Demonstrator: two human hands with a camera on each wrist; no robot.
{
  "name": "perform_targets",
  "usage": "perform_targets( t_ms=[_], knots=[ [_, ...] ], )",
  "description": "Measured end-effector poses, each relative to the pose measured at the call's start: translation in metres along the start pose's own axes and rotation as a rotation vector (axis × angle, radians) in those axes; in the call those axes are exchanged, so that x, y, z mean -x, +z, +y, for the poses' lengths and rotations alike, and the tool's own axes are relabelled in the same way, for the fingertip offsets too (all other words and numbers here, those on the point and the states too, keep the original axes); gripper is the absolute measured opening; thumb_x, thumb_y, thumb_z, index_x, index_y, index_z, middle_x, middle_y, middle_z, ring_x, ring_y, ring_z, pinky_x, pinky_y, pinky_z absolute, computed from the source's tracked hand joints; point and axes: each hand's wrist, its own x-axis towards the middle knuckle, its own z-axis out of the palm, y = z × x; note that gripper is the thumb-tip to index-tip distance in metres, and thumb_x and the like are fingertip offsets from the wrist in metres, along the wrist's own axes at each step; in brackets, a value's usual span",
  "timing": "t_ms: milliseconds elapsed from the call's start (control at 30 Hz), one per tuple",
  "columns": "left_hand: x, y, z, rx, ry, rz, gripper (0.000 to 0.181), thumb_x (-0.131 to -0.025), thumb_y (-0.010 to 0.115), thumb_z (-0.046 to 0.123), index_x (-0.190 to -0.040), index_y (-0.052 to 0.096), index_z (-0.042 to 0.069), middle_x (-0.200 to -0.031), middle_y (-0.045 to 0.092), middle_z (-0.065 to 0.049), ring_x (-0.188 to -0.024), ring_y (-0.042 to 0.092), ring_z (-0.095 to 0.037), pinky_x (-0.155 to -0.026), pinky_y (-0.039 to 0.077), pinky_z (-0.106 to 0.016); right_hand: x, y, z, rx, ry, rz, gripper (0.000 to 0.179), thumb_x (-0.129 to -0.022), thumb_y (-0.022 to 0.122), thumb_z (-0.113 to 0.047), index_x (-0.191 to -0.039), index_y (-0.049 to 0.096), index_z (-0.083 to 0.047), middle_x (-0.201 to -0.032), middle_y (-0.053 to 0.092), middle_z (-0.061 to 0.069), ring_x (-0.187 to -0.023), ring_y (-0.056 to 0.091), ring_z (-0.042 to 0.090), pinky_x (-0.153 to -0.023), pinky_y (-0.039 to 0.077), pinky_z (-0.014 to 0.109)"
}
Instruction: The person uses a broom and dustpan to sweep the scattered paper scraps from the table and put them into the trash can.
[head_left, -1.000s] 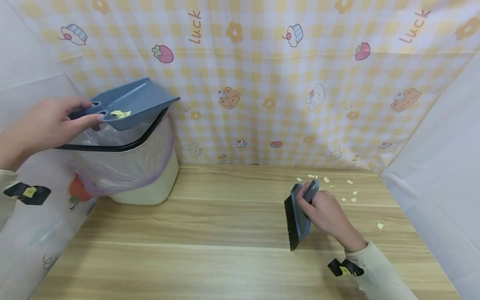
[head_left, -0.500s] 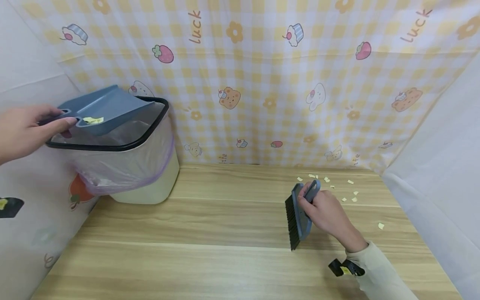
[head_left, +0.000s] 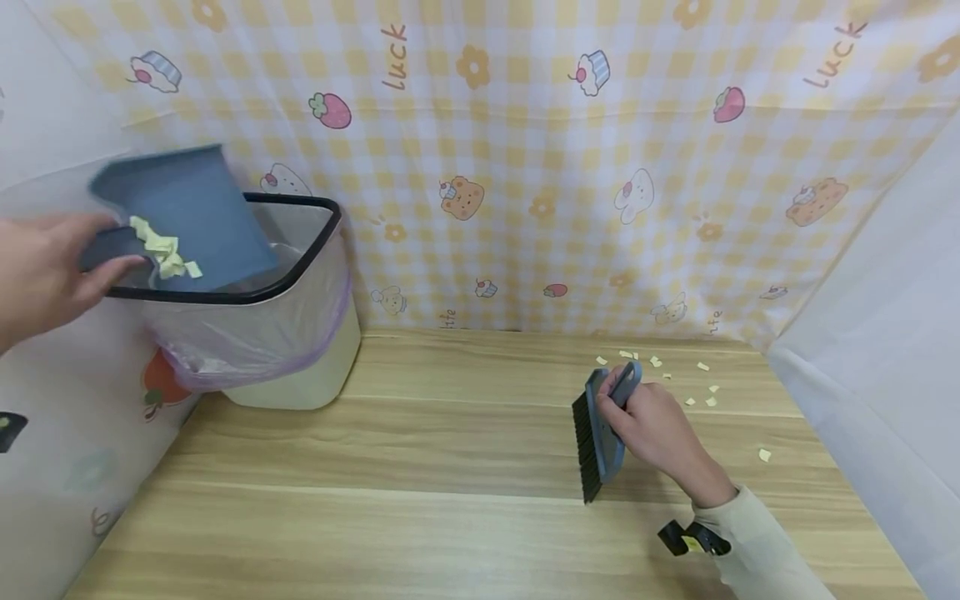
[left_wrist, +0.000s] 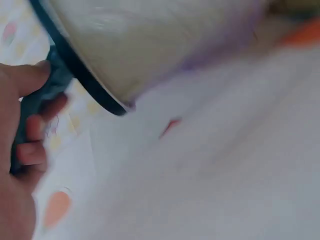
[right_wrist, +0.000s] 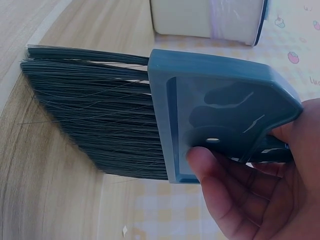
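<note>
At the left of the head view, my left hand [head_left: 52,271] grips the handle of a blue dustpan [head_left: 198,212]. The pan is tilted over the mouth of a bin [head_left: 300,383], its front edge dipping inside the black rim [head_left: 330,225]. Pale yellow paper bits [head_left: 161,246] lie bunched on the pan near the handle. My right hand [head_left: 660,425] holds a blue hand brush [head_left: 603,433] at the right of the table, bristles turned left. In the right wrist view the dark bristles [right_wrist: 100,110] fan out from the brush's blue body.
Several small paper scraps [head_left: 711,402] are scattered on the wooden table [head_left: 450,450] behind and right of the brush. A clear liner with a purple edge [head_left: 262,367] hangs over the bin's outside. A checked cloth [head_left: 510,167] forms the back; white sheets stand at both sides.
My left hand has moved left with the dustpan and tipped it steeply into the bin's mouth. The paper bits have spread along the pan near its handle. My right hand and the brush stay put.
</note>
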Motion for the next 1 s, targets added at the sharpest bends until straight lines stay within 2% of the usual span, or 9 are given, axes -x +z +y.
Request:
perform_targets(
  t_ms=[67,100,167,233,333,433,667,800,1000],
  knots=[
    [-0.002,0.001,0.006,-0.088,0.229,0.129,0.091,-0.117,0.016,0.063,-0.117,0.057,-0.018,-0.087,0.064,-0.041,-0.059,0.062,-0.052,-0.052,0.052,-0.059,0.000,0.000,0.000,-0.002,0.001,-0.002,0.018,-0.111,0.055,-0.012,-0.093,0.060,-0.013,-0.057,0.041,-0.013,-0.049,0.046,0.005,-0.053,0.042,0.028],
    [-0.003,0.001,0.009,-0.120,0.326,0.184,0.086,-0.119,0.015,0.057,-0.117,0.058,-0.018,-0.091,0.065,-0.041,-0.063,0.065,-0.054,-0.055,0.054,-0.062,0.001,0.000,0.000,-0.004,0.002,-0.003,0.018,-0.111,0.055,-0.012,-0.093,0.060,-0.013,-0.057,0.041,-0.013,-0.049,0.046,0.005,-0.053,0.042,0.028],
    [-0.006,0.000,0.013,-0.148,0.444,0.239,0.071,-0.122,0.018,0.041,-0.122,0.059,-0.017,-0.094,0.066,-0.039,-0.068,0.067,-0.054,-0.055,0.055,-0.062,0.001,0.000,-0.001,-0.006,0.005,-0.005,0.019,-0.111,0.055,-0.012,-0.093,0.060,-0.013,-0.057,0.041,-0.013,-0.049,0.045,0.005,-0.053,0.042,0.028],
    [-0.007,-0.001,0.016,-0.174,0.500,0.243,0.067,-0.123,0.018,0.036,-0.127,0.059,-0.017,-0.096,0.066,-0.037,-0.069,0.068,-0.052,-0.056,0.056,-0.059,0.001,0.000,-0.001,-0.006,0.006,-0.006,0.019,-0.111,0.055,-0.012,-0.093,0.060,-0.013,-0.057,0.041,-0.012,-0.049,0.045,0.005,-0.053,0.042,0.028],
    [-0.007,-0.002,0.018,-0.176,0.522,0.246,0.064,-0.123,0.020,0.034,-0.130,0.059,-0.016,-0.096,0.066,-0.035,-0.070,0.068,-0.051,-0.055,0.056,-0.059,0.001,0.000,-0.001,-0.005,0.006,-0.007,0.018,-0.111,0.055,-0.013,-0.094,0.060,-0.013,-0.058,0.042,-0.012,-0.050,0.046,0.006,-0.054,0.043,0.029],
    [-0.006,-0.002,0.018,-0.156,0.509,0.250,0.064,-0.124,0.021,0.036,-0.128,0.060,-0.015,-0.095,0.066,-0.035,-0.069,0.068,-0.051,-0.054,0.055,-0.059,0.000,0.000,-0.001,-0.007,0.007,-0.008,0.018,-0.111,0.055,-0.013,-0.094,0.060,-0.013,-0.059,0.043,-0.012,-0.051,0.048,0.006,-0.055,0.044,0.029],
    [-0.002,0.000,0.017,-0.118,0.383,0.251,0.081,-0.120,0.026,0.056,-0.109,0.059,-0.017,-0.077,0.061,-0.037,-0.051,0.059,-0.050,-0.041,0.047,-0.056,0.001,0.000,0.000,-0.016,0.001,-0.008,0.017,-0.111,0.056,-0.012,-0.095,0.061,-0.013,-0.061,0.045,-0.011,-0.052,0.048,0.005,-0.055,0.044,0.028],
    [-0.002,0.001,0.017,-0.133,0.388,0.265,0.083,-0.119,0.027,0.057,-0.104,0.058,-0.018,-0.069,0.057,-0.034,-0.044,0.054,-0.047,-0.036,0.041,-0.053,0.001,-0.001,0.001,-0.016,-0.001,-0.007,0.015,-0.110,0.057,-0.011,-0.096,0.061,-0.013,-0.062,0.045,-0.012,-0.052,0.048,0.005,-0.055,0.044,0.028],
    [-0.005,0.000,0.015,-0.151,0.391,0.227,0.072,-0.122,0.023,0.049,-0.104,0.052,-0.015,-0.069,0.056,-0.033,-0.046,0.056,-0.048,-0.038,0.044,-0.054,0.000,-0.001,0.000,-0.015,0.004,-0.005,0.014,-0.110,0.057,-0.012,-0.096,0.061,-0.013,-0.063,0.047,-0.012,-0.053,0.049,0.005,-0.056,0.045,0.028]
  ],
)
